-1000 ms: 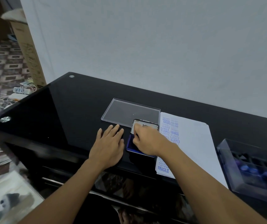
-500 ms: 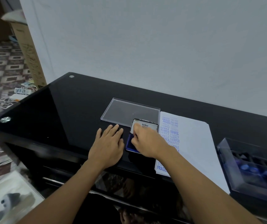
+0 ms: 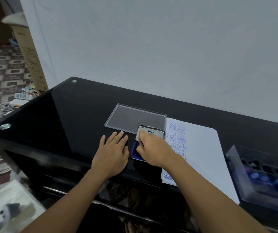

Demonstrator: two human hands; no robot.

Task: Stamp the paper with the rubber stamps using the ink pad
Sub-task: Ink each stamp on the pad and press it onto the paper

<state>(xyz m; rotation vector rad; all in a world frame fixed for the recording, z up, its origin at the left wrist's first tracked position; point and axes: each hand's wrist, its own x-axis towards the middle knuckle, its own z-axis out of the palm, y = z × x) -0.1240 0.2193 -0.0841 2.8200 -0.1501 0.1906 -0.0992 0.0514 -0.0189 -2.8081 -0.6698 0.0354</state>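
A blue ink pad (image 3: 134,151) lies open on the black glass table, its white lid (image 3: 153,133) raised behind it. My right hand (image 3: 152,151) hovers low over the pad with fingers curled downward, pinching a rubber stamp that the fingers almost entirely hide. My left hand (image 3: 113,153) lies flat on the table just left of the pad, fingers straight. To the right of the pad lies the white paper (image 3: 204,148), with several blue stamp prints down its left side.
A clear plastic lid (image 3: 135,117) lies flat behind the ink pad. A clear box (image 3: 236,165) holding several blue stamps stands at the right edge. The table's front edge (image 3: 64,158) runs under my wrists. A grey wall rises behind.
Almost nothing differs. My right hand stays on the ink pad and has edged slightly toward the lid. My left hand has not moved.
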